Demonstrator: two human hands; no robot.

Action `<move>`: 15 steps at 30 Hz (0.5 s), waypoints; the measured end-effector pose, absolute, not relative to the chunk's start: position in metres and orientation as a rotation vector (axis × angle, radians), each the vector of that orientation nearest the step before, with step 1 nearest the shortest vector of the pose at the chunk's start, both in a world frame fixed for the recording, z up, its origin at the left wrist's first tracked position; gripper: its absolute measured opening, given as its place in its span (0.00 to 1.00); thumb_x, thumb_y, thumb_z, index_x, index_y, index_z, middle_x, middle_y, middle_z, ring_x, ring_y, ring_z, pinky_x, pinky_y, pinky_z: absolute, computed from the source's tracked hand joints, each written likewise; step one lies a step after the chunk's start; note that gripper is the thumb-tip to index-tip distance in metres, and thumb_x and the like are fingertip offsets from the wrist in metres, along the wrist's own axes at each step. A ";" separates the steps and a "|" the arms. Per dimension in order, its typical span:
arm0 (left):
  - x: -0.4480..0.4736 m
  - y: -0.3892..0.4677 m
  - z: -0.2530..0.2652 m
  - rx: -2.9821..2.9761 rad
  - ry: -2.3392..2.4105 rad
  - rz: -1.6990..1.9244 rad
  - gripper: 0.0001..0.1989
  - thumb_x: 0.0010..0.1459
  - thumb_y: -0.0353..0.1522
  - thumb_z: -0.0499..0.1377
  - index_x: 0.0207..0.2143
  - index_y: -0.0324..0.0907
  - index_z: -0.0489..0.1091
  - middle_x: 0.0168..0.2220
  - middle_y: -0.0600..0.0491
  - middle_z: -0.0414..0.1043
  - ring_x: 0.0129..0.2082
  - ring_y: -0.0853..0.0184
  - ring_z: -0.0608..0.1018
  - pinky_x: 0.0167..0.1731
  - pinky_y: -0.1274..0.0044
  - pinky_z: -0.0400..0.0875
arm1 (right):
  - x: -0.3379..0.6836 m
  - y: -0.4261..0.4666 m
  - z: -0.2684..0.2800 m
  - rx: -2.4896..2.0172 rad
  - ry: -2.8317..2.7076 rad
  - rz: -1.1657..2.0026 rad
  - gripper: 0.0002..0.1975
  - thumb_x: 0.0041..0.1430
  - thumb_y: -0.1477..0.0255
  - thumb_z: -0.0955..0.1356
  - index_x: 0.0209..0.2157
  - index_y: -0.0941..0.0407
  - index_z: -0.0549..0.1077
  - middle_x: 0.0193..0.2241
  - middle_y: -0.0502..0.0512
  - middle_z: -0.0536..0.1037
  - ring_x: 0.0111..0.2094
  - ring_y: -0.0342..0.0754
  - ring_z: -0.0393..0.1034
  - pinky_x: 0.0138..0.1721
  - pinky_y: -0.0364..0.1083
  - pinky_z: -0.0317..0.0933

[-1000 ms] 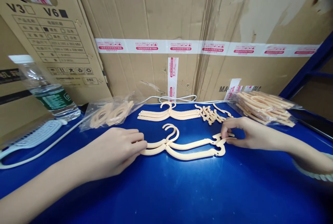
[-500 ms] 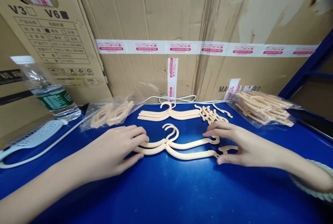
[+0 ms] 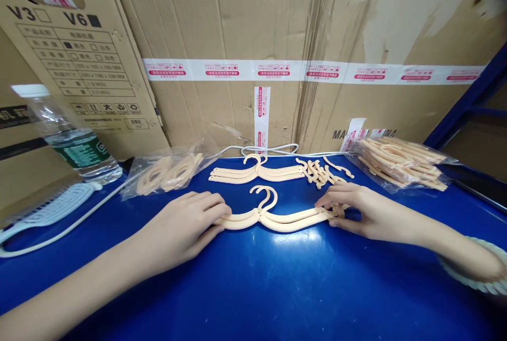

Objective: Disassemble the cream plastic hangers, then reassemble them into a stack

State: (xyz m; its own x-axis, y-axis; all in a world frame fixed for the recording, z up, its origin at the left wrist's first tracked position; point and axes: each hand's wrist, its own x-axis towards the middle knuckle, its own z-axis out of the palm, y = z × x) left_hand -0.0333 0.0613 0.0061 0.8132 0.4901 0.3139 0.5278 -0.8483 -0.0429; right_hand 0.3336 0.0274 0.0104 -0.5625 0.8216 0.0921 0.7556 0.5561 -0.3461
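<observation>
Two beige hangers [image 3: 295, 220] lie close together, one against the other, in front of me on the blue table. My left hand [image 3: 196, 222] is closed on their left ends, which the fingers hide. At their right ends my right hand [image 3: 348, 210] is closed, with thumb and fingers pinching them; small hook-shaped parts there are partly covered. The hangers' hooks [image 3: 267, 198] stand up at the middle, pointing left. Just behind lies another group of beige hangers [image 3: 237, 173] side by side. A pile of small curved beige pieces [image 3: 317, 172] sits beyond my right fingers.
Bagged beige parts [image 3: 170, 172] lie at the left, and a larger bag of beige pieces [image 3: 404, 164] at the right. A water bottle [image 3: 79, 145] and a pale blue hairbrush [image 3: 59, 204] stand left. A white cable [image 3: 273, 148] runs along the cardboard [image 3: 222, 114] at the back.
The two hangers, spread apart before, are now pressed together. My hands have closed on both ends, the right hand's fingers drawing together, and the front hanger has moved away from me.
</observation>
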 end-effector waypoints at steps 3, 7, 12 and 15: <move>-0.032 0.061 0.006 -2.897 -0.813 -0.388 0.09 0.64 0.29 0.50 0.37 0.44 0.70 0.35 0.50 0.73 0.35 0.63 0.75 0.36 0.74 0.69 | 0.334 0.029 0.010 -1.292 -2.543 0.407 0.11 0.59 0.71 0.67 0.45 0.53 0.74 0.40 0.56 0.76 0.38 0.50 0.71 0.39 0.48 0.65; -0.032 0.061 0.007 -2.917 -0.815 -0.424 0.09 0.62 0.28 0.51 0.37 0.44 0.70 0.35 0.50 0.73 0.35 0.63 0.76 0.37 0.74 0.69 | 0.334 0.028 0.011 -1.288 -2.534 0.432 0.11 0.60 0.70 0.67 0.45 0.53 0.74 0.40 0.56 0.76 0.39 0.50 0.71 0.40 0.48 0.65; -0.031 0.060 0.008 -2.918 -0.824 -0.441 0.08 0.61 0.28 0.52 0.37 0.44 0.70 0.35 0.51 0.73 0.34 0.63 0.76 0.36 0.74 0.69 | 0.337 0.029 0.010 -1.310 -2.536 0.443 0.14 0.60 0.65 0.68 0.46 0.53 0.74 0.41 0.57 0.75 0.40 0.52 0.70 0.41 0.50 0.64; -0.031 0.060 0.009 -2.920 -0.826 -0.430 0.08 0.60 0.28 0.52 0.37 0.44 0.70 0.35 0.51 0.73 0.34 0.63 0.76 0.36 0.74 0.69 | 0.339 0.030 0.009 -1.320 -2.552 0.435 0.13 0.61 0.66 0.68 0.46 0.53 0.74 0.41 0.58 0.75 0.40 0.52 0.70 0.42 0.51 0.64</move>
